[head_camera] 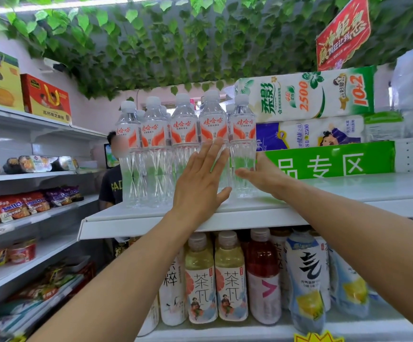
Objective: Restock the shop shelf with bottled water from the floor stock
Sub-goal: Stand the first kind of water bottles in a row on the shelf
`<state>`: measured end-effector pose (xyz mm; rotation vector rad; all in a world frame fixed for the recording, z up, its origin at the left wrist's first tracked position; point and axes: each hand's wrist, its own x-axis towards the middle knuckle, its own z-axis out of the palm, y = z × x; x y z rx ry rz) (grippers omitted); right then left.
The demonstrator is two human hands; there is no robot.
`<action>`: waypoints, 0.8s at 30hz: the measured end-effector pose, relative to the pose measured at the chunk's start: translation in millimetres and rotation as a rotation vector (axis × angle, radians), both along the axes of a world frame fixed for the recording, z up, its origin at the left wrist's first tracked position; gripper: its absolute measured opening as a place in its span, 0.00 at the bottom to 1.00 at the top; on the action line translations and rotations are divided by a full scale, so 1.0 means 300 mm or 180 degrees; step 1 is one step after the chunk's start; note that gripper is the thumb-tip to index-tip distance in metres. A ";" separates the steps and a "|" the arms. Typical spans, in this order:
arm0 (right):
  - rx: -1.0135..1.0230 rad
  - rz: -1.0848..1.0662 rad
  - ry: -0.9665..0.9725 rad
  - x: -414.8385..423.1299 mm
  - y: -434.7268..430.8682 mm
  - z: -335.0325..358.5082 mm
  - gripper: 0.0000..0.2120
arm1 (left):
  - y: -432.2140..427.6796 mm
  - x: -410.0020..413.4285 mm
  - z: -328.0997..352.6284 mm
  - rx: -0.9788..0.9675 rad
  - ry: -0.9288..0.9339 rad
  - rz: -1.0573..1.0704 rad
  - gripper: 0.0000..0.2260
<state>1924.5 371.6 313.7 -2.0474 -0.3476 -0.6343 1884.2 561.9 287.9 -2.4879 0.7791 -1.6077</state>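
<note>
Several clear water bottles (156, 134) with white caps and red-and-white labels stand in a row on the white top shelf (151, 218). My left hand (198, 183) lies flat, fingers straight, against the lower front of the bottle second from the right. My right hand (264, 177) wraps the lower body of the rightmost bottle (242, 129), thumb across its front and fingers behind. That bottle stands upright on the shelf, touching its neighbour. No floor stock is in view.
Tissue packs (306, 95) and a green sign (331, 161) fill the shelf right of the bottles. Tea and juice bottles (227, 275) line the shelf below. A person (112, 183) stands behind the shelf end at left, beside the snack shelves (15, 208).
</note>
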 end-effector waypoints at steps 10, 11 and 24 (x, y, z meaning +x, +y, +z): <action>-0.0706 -0.0785 0.0017 -0.156 0.019 -0.007 0.26 | 0.002 -0.051 0.022 0.0113 0.0181 0.0244 0.36; -0.0895 -0.0955 -0.0184 -0.197 0.019 -0.005 0.25 | 0.002 -0.068 0.023 0.0076 0.0205 0.0261 0.36; -0.2062 -0.1022 -0.1893 -0.692 -0.041 -0.379 0.16 | 0.042 -0.534 -0.334 -0.0911 0.0374 -0.0319 0.20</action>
